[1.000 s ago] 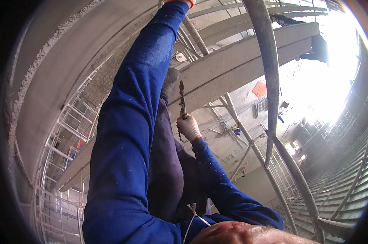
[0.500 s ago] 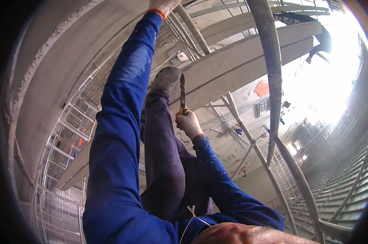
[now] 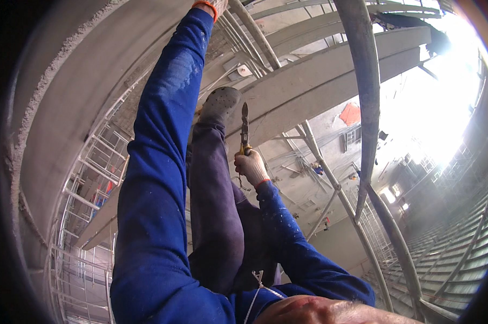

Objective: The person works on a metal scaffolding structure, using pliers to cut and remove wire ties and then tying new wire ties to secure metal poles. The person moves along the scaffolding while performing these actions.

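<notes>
My right hand (image 3: 251, 166), in a white knit glove with an orange cuff, is closed round the yellow-and-black handles of a pair of snips (image 3: 245, 123). Their long, worn metal jaws point away from me and look nearly closed. A thin cord or wire loop hangs beneath this hand. My left arm stretches far forward. Only the cuff and back of my gloved left hand (image 3: 217, 4) show at the top edge, beside a scaffold pole (image 3: 253, 29); its fingers are out of the picture. My foot, in a grey perforated clog (image 3: 222, 102), is at the plank edge just left of the snips.
Long grey planks (image 3: 330, 75) run across ahead. A thick scaffold tube (image 3: 362, 81) crosses on the right, joined by slanting poles (image 3: 322, 164). Far below lie a floor with an orange sheet (image 3: 350, 114) and a small distant person (image 3: 318, 169). A curved wall (image 3: 66, 108) rises left.
The snips have shifted slightly right and now stand a little apart from the clog in the picture. My left hand has slid slightly further out at the top edge.
</notes>
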{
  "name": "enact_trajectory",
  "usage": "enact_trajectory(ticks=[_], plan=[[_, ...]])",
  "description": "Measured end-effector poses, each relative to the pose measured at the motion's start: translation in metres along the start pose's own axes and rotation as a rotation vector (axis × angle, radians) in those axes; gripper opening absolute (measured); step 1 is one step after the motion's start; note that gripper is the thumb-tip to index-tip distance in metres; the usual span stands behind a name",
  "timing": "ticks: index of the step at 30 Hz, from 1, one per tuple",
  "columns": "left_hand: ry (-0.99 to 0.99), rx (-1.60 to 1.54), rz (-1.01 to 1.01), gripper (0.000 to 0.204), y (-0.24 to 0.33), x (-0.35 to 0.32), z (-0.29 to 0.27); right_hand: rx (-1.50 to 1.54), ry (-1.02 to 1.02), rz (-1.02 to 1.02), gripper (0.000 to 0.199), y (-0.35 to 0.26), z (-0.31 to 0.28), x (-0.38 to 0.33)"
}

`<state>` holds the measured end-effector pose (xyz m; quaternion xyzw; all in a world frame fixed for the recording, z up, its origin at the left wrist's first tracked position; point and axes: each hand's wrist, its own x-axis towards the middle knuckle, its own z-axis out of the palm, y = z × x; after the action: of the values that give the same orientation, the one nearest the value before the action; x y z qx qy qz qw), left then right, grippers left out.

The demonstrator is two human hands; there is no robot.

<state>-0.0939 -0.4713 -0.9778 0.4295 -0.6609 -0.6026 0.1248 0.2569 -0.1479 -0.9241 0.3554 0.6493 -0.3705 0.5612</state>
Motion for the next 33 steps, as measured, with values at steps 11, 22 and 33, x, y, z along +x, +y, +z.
enact_trajectory(ticks=[11, 22, 33], plan=[[0.260, -0.351, -0.050, 0.017, -0.027, 0.003, 0.063, -0.083, -0.013, -0.036, 0.018, -0.004, 0.003, 0.004], [-0.732, 0.326, 0.459, 0.050, 0.032, -0.230, -0.055, -0.097, -0.012, -0.055, 0.020, -0.007, 0.003, -0.010], [0.066, 1.556, 0.629, 0.072, 0.214, -0.199, -0.391, -0.379, 0.079, -0.368, 0.016, 0.019, -0.012, -0.060]])
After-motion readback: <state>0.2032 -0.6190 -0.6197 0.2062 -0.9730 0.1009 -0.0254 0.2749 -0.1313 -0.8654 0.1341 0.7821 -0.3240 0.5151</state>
